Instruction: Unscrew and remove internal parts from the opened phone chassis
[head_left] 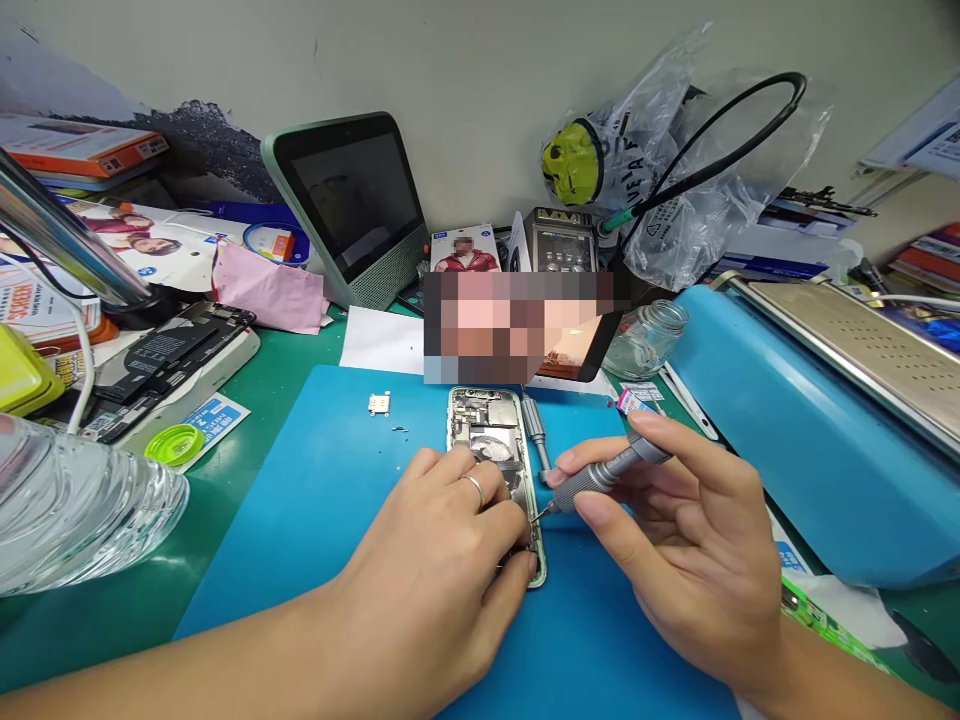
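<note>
An opened smartphone (491, 440) lies on the blue mat, its inner parts exposed within a pale frame. My left hand (450, 530), a ring on one finger, is curled over the phone's lower half and grips it, hiding much of that part. In my right hand (697, 530) is a grey precision screwdriver (604, 478), held between thumb and fingers. Its tip meets the phone near the right edge, beside my left fingertips. A second screwdriver (535, 430) lies just right of the phone. Left of the phone are a small metal plate (379, 403) and tiny loose pieces (400, 429).
A blue mat (300, 520) covers the green desk. At left stand a clear water container (82, 510) and another opened device (172, 350). Behind are a smart display (352, 200) and a tablet (581, 345). A glass jar (649, 335) and blue case (810, 430) flank the right.
</note>
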